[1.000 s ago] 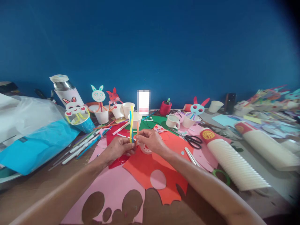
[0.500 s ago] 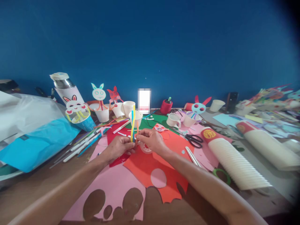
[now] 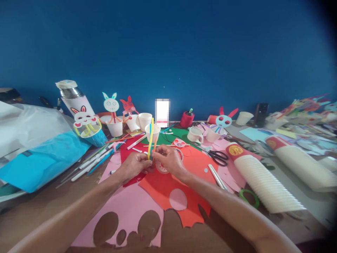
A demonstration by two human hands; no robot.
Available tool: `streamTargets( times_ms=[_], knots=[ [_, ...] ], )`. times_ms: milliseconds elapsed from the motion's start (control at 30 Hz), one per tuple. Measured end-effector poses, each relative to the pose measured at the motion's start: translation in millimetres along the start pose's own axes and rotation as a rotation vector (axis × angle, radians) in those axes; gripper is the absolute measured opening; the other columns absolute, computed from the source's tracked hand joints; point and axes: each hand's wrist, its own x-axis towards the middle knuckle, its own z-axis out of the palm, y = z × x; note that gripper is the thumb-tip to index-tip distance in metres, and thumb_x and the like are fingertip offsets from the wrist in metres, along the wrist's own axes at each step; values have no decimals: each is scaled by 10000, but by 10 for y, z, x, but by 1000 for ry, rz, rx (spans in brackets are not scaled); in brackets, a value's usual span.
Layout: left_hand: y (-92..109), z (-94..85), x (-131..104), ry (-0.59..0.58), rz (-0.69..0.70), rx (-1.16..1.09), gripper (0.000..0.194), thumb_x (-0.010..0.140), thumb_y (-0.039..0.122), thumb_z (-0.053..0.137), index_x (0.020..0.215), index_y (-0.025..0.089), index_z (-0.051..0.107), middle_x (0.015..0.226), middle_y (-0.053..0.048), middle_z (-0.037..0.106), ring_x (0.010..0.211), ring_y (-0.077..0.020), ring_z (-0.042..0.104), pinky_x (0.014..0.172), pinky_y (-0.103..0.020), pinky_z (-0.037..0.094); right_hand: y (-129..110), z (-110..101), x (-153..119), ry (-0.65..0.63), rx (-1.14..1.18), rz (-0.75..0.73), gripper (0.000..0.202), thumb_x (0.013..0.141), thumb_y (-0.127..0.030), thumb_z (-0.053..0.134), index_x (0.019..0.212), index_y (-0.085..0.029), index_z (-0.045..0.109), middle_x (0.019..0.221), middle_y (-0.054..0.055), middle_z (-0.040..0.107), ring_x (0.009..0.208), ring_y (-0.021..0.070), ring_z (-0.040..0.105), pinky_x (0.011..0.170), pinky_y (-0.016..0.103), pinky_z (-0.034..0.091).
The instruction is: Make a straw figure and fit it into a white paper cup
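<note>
My left hand (image 3: 135, 165) pinches a yellow strip (image 3: 152, 130) and a blue strip (image 3: 150, 135) side by side, both standing upright above the fingers. Close against it, my right hand (image 3: 170, 160) is closed on a short orange strip (image 3: 155, 142). The fingertips of both hands almost meet, and the strips' lower ends are hidden there. Beneath the right hand lies a roll of tape (image 3: 162, 168), partly covered. Under both hands spreads an orange sheet (image 3: 171, 191) with cut edges. Directly behind the strips stands a white paper cup (image 3: 155, 135).
Black-handled scissors (image 3: 218, 158) and a white cutter (image 3: 218, 177) lie to the right, beside stacked paper cups (image 3: 265, 182). Markers (image 3: 92, 163) lie on the left. Cups with paper animal faces (image 3: 111, 104) stand at the back. A pink sheet (image 3: 126, 214) with cut-out holes lies in front.
The upright yellow and blue strips have shifted slightly right at their tops and lean a little differently. Both hands keep their grip in nearly the same place.
</note>
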Motion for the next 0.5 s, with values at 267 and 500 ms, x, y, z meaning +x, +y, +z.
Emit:
streamTargets(
  times_ms=[267,500],
  knots=[
    [67,-19,-17,-8,2,2,219,677,312,646,727,99,634,658,-80,665,596,-159,622,585,-274,478,-68,-96,42,-121,41,28,155,731,-299,565,699,-162,632,630,-13,623,570,102,544,522,194,390],
    [59,10,-14,5,-9,-24,218,674,313,649,723,100,642,642,-72,659,595,-154,615,585,-268,462,-63,-96,45,-116,25,9,113,710,-264,575,678,-163,615,622,-23,596,580,100,531,538,195,393]
  ],
)
